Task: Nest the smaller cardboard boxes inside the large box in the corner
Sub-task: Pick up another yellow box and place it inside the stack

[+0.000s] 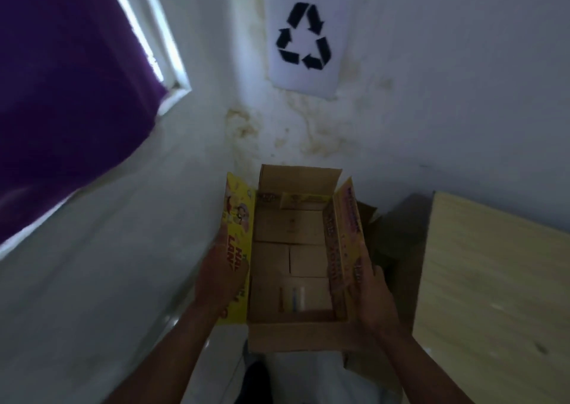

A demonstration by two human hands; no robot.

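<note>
My left hand lies flat against the yellow printed side flap of the large box, fingers spread along the flap's outer face, pressing rather than clamped around it. My right hand rests on the opposite printed flap, palm on its outer face and fingertips at its edge; I cannot tell whether the thumb wraps round behind. The two hands are well apart, one on each long side of the box, with the opening between them. Inside I can see several smaller cardboard boxes packed side by side, their plain brown tops filling the floor of the box, and one with a yellow label standing against the far end. The far flap stands upright against the stained white wall. The box sits in the corner of the room, below a sheet with a black recycling symbol. Just right of it more brown cardboard lies in shadow, beside a pale wooden panel. A purple curtain hangs at upper left.
</note>
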